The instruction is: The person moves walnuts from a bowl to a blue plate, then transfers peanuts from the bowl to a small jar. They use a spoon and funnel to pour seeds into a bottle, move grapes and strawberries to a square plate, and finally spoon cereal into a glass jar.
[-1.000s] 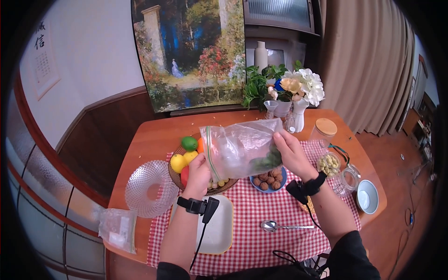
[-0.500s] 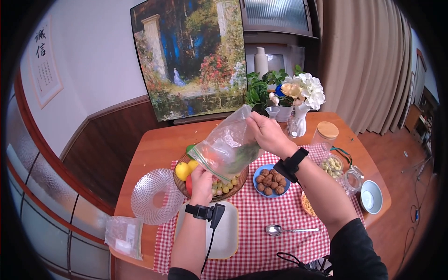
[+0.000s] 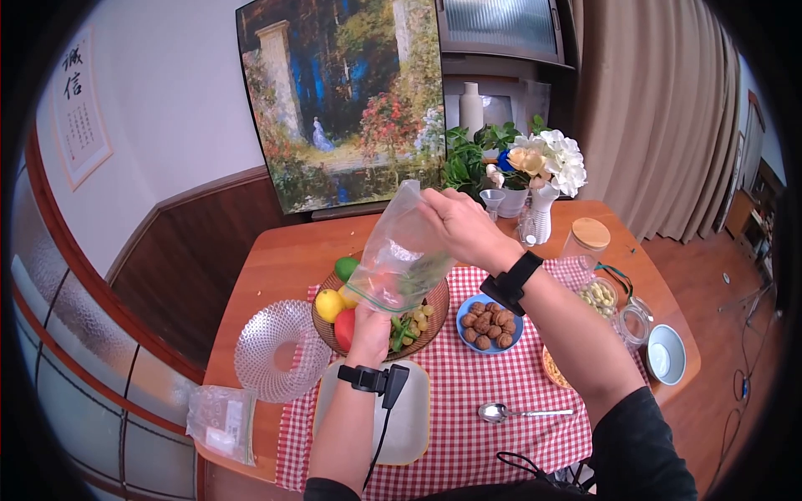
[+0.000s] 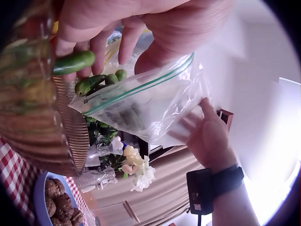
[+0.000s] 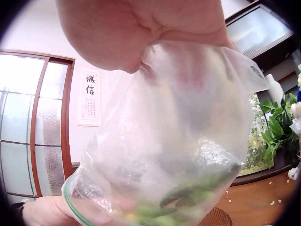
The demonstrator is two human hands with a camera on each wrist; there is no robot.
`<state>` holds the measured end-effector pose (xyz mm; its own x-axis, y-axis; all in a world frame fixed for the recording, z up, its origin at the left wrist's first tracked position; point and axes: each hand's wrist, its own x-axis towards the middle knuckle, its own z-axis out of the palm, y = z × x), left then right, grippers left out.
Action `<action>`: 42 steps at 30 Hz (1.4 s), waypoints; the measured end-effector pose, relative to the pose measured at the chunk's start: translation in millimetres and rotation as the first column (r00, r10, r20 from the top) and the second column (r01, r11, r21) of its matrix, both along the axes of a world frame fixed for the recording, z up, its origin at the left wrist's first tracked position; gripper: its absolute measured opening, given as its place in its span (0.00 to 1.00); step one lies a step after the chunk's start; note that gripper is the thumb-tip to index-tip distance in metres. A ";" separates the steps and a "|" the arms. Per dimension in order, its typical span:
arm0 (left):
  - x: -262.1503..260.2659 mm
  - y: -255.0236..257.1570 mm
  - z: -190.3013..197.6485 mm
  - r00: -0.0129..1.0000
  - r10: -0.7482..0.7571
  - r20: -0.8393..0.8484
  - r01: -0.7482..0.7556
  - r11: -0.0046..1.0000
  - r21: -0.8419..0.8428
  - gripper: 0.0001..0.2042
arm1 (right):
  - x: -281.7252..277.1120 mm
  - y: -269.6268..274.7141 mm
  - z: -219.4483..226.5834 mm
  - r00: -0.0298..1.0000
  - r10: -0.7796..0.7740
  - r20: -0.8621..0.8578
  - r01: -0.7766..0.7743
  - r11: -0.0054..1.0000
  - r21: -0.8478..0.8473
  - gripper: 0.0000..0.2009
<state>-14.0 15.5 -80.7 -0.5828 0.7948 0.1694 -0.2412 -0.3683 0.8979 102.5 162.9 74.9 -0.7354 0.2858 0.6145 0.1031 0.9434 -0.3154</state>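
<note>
My right hand [image 3: 468, 225] grips the bottom end of a clear plastic bag [image 3: 397, 255], holding it raised and tilted, mouth down. Beside the mouth, my left hand [image 3: 370, 336] holds the edge over a brown woven-look basket [image 3: 436, 321]. The left wrist view shows its thumb against the bag [image 4: 155, 110] and its other fingers extended near a long green vegetable [image 4: 75, 62]. Smaller green pieces [image 4: 112, 78] lie at the green-striped opening. More green pieces [image 5: 188, 193] show through the plastic. In the basket are a lemon [image 3: 329, 306], a red fruit [image 3: 344, 328] and grapes [image 3: 420, 317].
A glass bowl [image 3: 284, 351] and another plastic bag [image 3: 221, 423] stand left. A white tray [image 3: 401, 417] is in front, with a spoon [image 3: 526, 412] to its right. Walnuts fill a blue bowl [image 3: 462, 338]. Jars, an empty bowl [image 3: 666, 354] and flowers [image 3: 560, 163] are farther right.
My right hand has raised the bag's bottom end and moved it left, turning the bag from nearly level to steeply tilted. Green pieces now show at its mouth above the basket.
</note>
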 end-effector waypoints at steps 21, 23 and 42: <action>-3.3 16.7 -7.8 0.999 0.030 -0.019 -0.032 0.995 -0.095 0.19 | -16.6 -21.7 23.0 0.965 0.215 -0.153 -0.168 0.947 0.272 0.10; -3.1 16.1 -3.8 0.999 0.049 -0.022 -0.051 0.995 -0.087 0.20 | -12.0 -17.6 26.9 0.958 0.226 -0.177 -0.181 0.954 0.240 0.09; 20.1 -102.1 99.4 0.739 0.363 -0.567 -0.368 0.923 0.111 0.23 | 77.3 -6.5 20.3 0.968 0.186 -0.166 -0.243 0.850 -0.467 0.16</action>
<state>6.1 -86.6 18.6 -0.6281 0.5436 0.5568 0.4635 -0.3135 0.8288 179.8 156.4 95.1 -0.7483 0.4090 0.5223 -0.1467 0.6658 -0.7316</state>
